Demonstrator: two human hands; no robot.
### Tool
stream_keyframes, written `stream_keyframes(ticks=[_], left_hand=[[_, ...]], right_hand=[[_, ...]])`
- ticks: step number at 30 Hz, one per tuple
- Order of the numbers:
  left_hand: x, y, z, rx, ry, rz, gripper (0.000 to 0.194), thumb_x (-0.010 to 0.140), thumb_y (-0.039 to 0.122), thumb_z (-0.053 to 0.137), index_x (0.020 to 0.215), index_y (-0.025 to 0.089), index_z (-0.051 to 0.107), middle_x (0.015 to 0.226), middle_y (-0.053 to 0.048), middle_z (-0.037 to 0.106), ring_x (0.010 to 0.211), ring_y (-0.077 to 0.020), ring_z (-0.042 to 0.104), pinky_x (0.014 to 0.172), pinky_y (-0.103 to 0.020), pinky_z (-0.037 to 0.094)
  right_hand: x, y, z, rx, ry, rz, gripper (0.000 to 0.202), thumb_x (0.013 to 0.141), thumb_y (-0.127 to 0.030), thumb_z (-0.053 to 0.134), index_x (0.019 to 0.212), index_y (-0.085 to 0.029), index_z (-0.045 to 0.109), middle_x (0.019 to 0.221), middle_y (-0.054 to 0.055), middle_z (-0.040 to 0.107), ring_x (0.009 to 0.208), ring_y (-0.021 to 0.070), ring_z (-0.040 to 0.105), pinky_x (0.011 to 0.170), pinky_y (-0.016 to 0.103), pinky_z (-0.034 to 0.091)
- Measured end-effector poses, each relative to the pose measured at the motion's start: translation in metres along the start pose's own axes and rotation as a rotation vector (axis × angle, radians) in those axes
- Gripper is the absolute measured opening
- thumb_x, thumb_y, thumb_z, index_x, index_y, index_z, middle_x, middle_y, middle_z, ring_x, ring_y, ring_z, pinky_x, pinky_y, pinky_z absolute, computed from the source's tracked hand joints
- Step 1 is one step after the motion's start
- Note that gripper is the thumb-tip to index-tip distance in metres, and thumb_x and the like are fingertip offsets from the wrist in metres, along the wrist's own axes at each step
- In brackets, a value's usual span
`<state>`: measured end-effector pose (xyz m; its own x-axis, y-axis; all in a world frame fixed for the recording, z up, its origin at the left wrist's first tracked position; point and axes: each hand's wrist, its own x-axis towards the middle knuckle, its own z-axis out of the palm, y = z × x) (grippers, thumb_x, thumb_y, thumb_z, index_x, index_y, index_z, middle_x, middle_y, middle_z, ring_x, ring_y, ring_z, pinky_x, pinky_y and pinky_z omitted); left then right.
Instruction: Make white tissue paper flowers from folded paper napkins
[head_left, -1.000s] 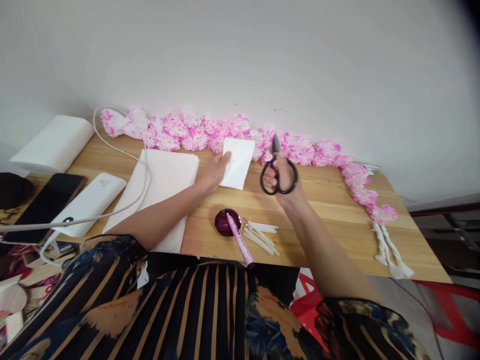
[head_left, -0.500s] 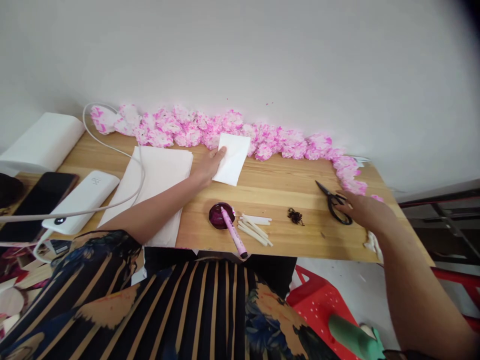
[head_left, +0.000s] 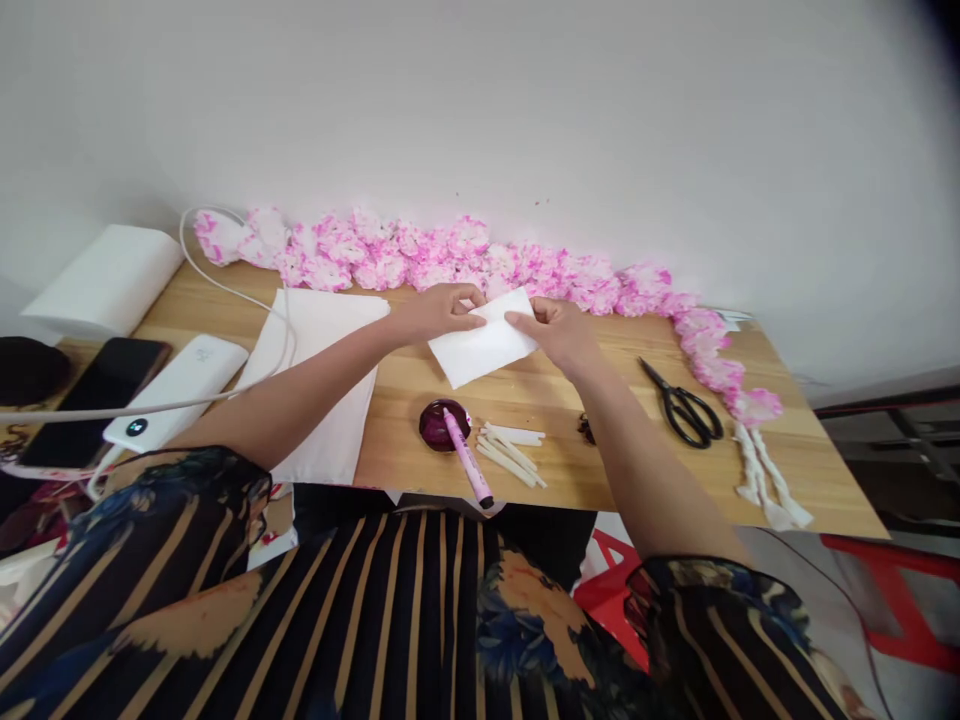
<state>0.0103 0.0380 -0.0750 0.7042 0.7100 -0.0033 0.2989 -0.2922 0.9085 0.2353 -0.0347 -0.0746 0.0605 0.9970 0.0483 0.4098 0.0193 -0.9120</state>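
A folded white sheet of tissue paper (head_left: 484,345) is held tilted above the middle of the table. My left hand (head_left: 442,312) pinches its left upper edge between thumb and fingers. At the right upper edge, my right hand (head_left: 559,330) grips the same sheet with the thumb on top. Below the sheet lie a dark purple round dish (head_left: 439,428), a pink marker (head_left: 469,460) resting across it, and several pale sticks (head_left: 511,455). Black scissors (head_left: 684,408) lie to the right, away from both hands. Behind my hands runs a row of pink-and-white paper flowers (head_left: 375,250).
On the left are a stack of white paper (head_left: 322,390), a white power bank (head_left: 180,385) with a cable, a dark phone (head_left: 94,400) and a white pack (head_left: 109,280). Twisted white paper strips (head_left: 769,480) lie at the right edge. A dark tangle (head_left: 586,430) is partly behind my right forearm.
My right hand has left the scissors on the table and moved left to take hold of the white tissue paper. The sheet has turned from upright to slanted, held by both hands.
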Motion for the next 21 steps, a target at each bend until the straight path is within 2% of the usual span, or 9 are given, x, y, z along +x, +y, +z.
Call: stream_keyframes(ticks=[3, 7, 10, 13, 17, 19, 21], left_hand=[[-0.002, -0.025, -0.008, -0.112, 0.051, -0.025, 0.031, 0.078, 0.027, 0.072, 0.107, 0.02, 0.064, 0.063, 0.004, 0.057, 0.058, -0.0113, 0.055, 0.057, -0.021, 0.038], [-0.002, -0.047, 0.001, -0.041, 0.135, -0.106, 0.037, 0.075, 0.018, 0.065, 0.113, 0.018, 0.064, 0.073, 0.001, 0.067, 0.061, -0.0132, 0.058, 0.062, -0.024, 0.044], [-0.002, -0.049, 0.009, 0.016, 0.19, -0.099, 0.04, 0.077, 0.017, 0.06, 0.117, 0.017, 0.064, 0.076, 0.001, 0.067, 0.06, -0.0128, 0.057, 0.062, -0.024, 0.043], [-0.004, -0.048, 0.011, 0.033, 0.201, -0.097, 0.041, 0.079, 0.018, 0.057, 0.12, 0.016, 0.063, 0.076, 0.001, 0.065, 0.059, -0.0119, 0.055, 0.06, -0.024, 0.04], [-0.007, -0.048, 0.009, 0.101, 0.196, -0.059, 0.044, 0.085, 0.028, 0.056, 0.127, 0.017, 0.061, 0.067, 0.004, 0.059, 0.057, -0.0112, 0.048, 0.059, -0.024, 0.034], [-0.007, -0.048, 0.009, 0.114, 0.169, -0.049, 0.049, 0.085, 0.034, 0.06, 0.131, 0.015, 0.059, 0.069, 0.004, 0.06, 0.059, -0.0112, 0.047, 0.061, -0.024, 0.033], [-0.006, -0.048, 0.009, 0.123, 0.147, -0.046, 0.055, 0.081, 0.032, 0.066, 0.132, 0.015, 0.059, 0.076, 0.002, 0.065, 0.062, -0.0115, 0.049, 0.064, -0.025, 0.035]], right_hand=[[0.0, 0.02, 0.003, 0.072, -0.018, 0.091, 0.035, 0.073, -0.049, 0.073, 0.089, -0.018, 0.072, 0.081, 0.002, 0.072, 0.07, 0.016, 0.058, 0.063, 0.027, 0.042], [-0.001, 0.037, 0.002, -0.157, -0.023, 0.088, 0.032, 0.077, -0.047, 0.067, 0.09, -0.018, 0.072, 0.081, 0.002, 0.072, 0.071, 0.0183, 0.057, 0.064, 0.029, 0.038], [0.002, 0.043, 0.004, -0.357, -0.013, 0.04, 0.025, 0.081, -0.046, 0.062, 0.079, -0.02, 0.065, 0.071, 0.001, 0.065, 0.066, 0.0178, 0.052, 0.062, 0.029, 0.032], [0.003, 0.048, 0.008, -0.453, 0.012, 0.004, 0.029, 0.085, -0.048, 0.059, 0.07, -0.023, 0.056, 0.064, 0.0, 0.056, 0.062, 0.0168, 0.046, 0.062, 0.03, 0.028], [-0.001, 0.053, 0.01, -0.426, 0.009, -0.007, 0.031, 0.087, -0.052, 0.057, 0.077, -0.022, 0.061, 0.067, 0.0, 0.059, 0.063, 0.0167, 0.044, 0.063, 0.029, 0.029], [-0.003, 0.055, 0.009, -0.366, 0.007, -0.016, 0.034, 0.087, -0.054, 0.057, 0.081, -0.021, 0.064, 0.07, 0.0, 0.06, 0.066, 0.0168, 0.046, 0.063, 0.029, 0.03], [-0.004, 0.055, 0.007, -0.293, 0.005, -0.007, 0.036, 0.086, -0.056, 0.059, 0.086, -0.021, 0.065, 0.073, 0.0, 0.061, 0.069, 0.017, 0.047, 0.064, 0.028, 0.031]])
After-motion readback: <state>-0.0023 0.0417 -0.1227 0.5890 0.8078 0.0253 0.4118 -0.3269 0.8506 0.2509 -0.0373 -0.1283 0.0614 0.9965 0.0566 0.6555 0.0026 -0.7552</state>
